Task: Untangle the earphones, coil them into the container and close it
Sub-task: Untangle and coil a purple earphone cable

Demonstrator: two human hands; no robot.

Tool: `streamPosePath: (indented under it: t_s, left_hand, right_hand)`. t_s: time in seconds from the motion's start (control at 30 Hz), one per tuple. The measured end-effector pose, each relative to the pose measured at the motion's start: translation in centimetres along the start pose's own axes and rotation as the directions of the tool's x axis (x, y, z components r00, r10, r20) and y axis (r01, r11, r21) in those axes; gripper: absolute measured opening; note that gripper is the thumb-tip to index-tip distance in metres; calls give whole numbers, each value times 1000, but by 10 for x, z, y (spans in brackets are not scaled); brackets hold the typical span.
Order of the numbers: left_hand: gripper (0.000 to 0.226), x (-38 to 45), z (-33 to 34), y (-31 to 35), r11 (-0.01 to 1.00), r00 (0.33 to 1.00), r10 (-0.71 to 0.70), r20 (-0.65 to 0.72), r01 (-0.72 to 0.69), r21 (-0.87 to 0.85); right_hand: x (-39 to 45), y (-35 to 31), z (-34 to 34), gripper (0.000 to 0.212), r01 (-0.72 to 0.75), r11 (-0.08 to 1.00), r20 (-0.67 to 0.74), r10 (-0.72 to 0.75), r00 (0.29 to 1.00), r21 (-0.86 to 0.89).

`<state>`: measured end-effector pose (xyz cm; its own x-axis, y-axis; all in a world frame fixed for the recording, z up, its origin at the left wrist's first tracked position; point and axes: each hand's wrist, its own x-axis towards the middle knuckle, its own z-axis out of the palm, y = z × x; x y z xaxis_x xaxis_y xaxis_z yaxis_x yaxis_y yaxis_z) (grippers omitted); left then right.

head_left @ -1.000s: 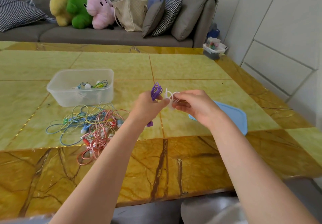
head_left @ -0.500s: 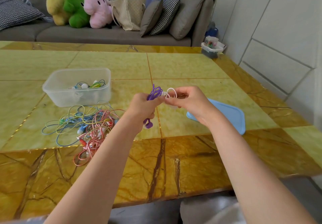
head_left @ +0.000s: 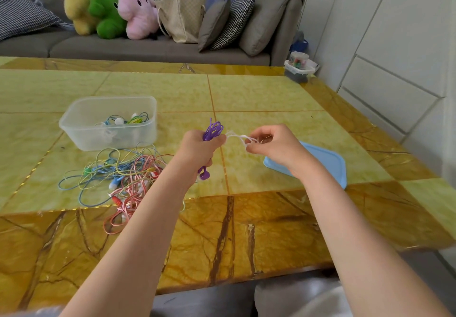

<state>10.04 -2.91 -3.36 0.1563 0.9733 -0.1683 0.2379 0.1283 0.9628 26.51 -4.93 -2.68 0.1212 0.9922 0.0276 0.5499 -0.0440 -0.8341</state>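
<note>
My left hand (head_left: 197, 147) grips a coiled bundle of purple earphones (head_left: 212, 129); their loops stick out above my fist and a purple earbud hangs below it. My right hand (head_left: 274, 145) pinches a thin white tie (head_left: 238, 136) that stretches across to the bundle. A clear plastic container (head_left: 108, 121) stands at the left with a few coiled earphones inside. In front of it lies a tangle of blue, yellow, green and pink earphones (head_left: 123, 178). The blue lid (head_left: 320, 163) lies flat on the table under my right wrist.
The yellow tiled table (head_left: 259, 94) has a brown marbled border near me. Behind it stands a grey sofa (head_left: 148, 47) with plush toys, a bag and cushions. A small box (head_left: 298, 66) sits on the floor at the far right corner.
My hands have moved apart, so the white tie now stretches out between them. The purple bundle stays in my left fist.
</note>
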Motion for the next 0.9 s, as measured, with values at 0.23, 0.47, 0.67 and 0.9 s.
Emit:
streamPosePath:
  t_s: [0.23,0.47,0.67,0.9]
  left_hand:
    - [22,2,2,1,963,996,86,-9,-81,257]
    - [30,1,5,-3,986,999,-6,47,-2,168]
    - [22,-1,5,-3,998,994,-51,92,48,33]
    - [18,1,4,-1,947,984,-125,125,156,-282]
  right_hand:
    - [4,3,-1,12,31,986,-76,-44,996,-161]
    - [5,8,3,16,2,943,-7,-5,1000,-333]
    - [0,-5,11,12,184,949,37,-180,983,-256]
    - [0,-8,15,8,307,904,-2,-322,947,-297]
